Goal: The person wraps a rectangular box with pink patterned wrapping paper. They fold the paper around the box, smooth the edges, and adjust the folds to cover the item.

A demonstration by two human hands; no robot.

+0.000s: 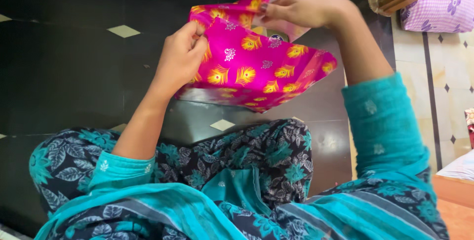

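Both hands are up on the pink wrapping paper (256, 67), glossy with yellow feather prints, held in the air above the lap and the dark tiled floor (64, 72). The left hand (180, 57) pinches the near left edge, fingers clamped tight on the fold. The right hand (301, 8) grips the top edge, fingers closed on it. A purple patterned cushion (439, 8) sits far right.

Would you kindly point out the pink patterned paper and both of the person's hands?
pink patterned paper (256, 72), head view, on its flat front face.
left hand (180, 57), head view, on the back of the hand.
right hand (301, 8), head view, on the knuckles.
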